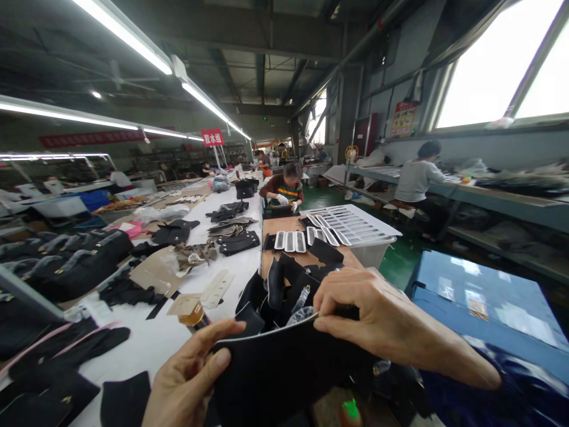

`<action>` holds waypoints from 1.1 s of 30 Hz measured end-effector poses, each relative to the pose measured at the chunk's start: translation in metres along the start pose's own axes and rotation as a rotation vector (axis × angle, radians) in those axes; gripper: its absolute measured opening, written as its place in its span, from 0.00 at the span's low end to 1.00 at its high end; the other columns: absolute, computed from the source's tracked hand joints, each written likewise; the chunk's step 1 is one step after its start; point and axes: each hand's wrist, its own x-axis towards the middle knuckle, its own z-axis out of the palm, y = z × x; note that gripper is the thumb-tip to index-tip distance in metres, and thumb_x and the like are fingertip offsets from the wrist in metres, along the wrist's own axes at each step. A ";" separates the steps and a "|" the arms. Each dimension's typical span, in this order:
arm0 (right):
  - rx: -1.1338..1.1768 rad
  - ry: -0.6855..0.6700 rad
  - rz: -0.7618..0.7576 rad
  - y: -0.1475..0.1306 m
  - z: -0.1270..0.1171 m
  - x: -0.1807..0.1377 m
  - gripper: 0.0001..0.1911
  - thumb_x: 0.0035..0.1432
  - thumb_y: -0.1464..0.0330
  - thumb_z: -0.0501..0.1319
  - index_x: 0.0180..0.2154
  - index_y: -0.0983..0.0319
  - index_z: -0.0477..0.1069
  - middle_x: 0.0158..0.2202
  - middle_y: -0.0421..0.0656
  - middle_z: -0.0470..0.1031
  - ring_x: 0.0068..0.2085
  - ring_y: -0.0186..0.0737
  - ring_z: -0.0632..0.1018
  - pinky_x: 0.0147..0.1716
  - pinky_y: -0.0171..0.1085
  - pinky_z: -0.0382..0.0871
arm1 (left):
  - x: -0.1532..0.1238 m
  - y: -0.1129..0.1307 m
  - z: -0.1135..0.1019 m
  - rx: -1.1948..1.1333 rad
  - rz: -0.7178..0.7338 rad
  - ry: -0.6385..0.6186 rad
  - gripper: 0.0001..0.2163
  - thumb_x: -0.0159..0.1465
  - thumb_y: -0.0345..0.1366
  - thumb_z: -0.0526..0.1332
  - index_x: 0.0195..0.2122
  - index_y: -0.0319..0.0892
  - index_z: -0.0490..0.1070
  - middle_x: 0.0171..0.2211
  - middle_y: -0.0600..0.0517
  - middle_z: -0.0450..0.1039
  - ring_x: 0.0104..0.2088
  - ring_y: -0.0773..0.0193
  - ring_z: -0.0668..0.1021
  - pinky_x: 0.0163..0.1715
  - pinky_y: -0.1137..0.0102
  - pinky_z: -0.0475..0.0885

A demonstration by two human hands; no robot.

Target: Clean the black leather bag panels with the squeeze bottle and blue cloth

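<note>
Both hands hold one black leather panel [284,367] close under the camera, above the near end of the long white worktop [242,267]. The left hand [186,379] pinches the panel's left edge, with the thumb on top near the pale rim. The right hand [377,320] grips the upper edge with bent fingers, the thumb pressed on the front side. Just behind the panel lies a heap of black cut pieces [284,284]. Further on the brown board are white slotted strips [290,240] and a white tray [355,225]. A red hanging sign [212,137] carries white Chinese characters; they are too small for me to read with certainty. A red and yellow wall poster [403,118] is also unreadable. A seated person with white gloves [284,188] works at the far end
</note>
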 end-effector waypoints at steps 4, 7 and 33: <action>-0.092 -0.014 0.026 -0.005 0.001 0.001 0.08 0.58 0.72 0.64 0.26 0.61 0.71 0.28 0.36 0.76 0.33 0.32 0.75 0.36 0.34 0.63 | 0.001 -0.004 -0.005 0.340 0.274 0.129 0.21 0.58 0.49 0.67 0.50 0.50 0.72 0.45 0.54 0.79 0.44 0.63 0.79 0.44 0.73 0.71; -0.121 0.019 0.021 -0.007 0.004 0.003 0.08 0.58 0.72 0.64 0.26 0.61 0.70 0.29 0.37 0.76 0.33 0.33 0.74 0.36 0.35 0.63 | -0.001 -0.007 -0.002 0.725 0.700 0.149 0.13 0.66 0.42 0.58 0.51 0.50 0.70 0.45 0.55 0.77 0.48 0.65 0.77 0.50 0.72 0.67; 0.237 -0.172 0.067 0.001 0.003 0.005 0.03 0.51 0.69 0.72 0.30 0.61 0.80 0.33 0.38 0.81 0.35 0.32 0.80 0.37 0.31 0.70 | -0.021 0.007 0.028 0.548 0.502 -0.188 0.12 0.50 0.56 0.69 0.29 0.58 0.83 0.19 0.56 0.62 0.21 0.68 0.70 0.21 0.72 0.64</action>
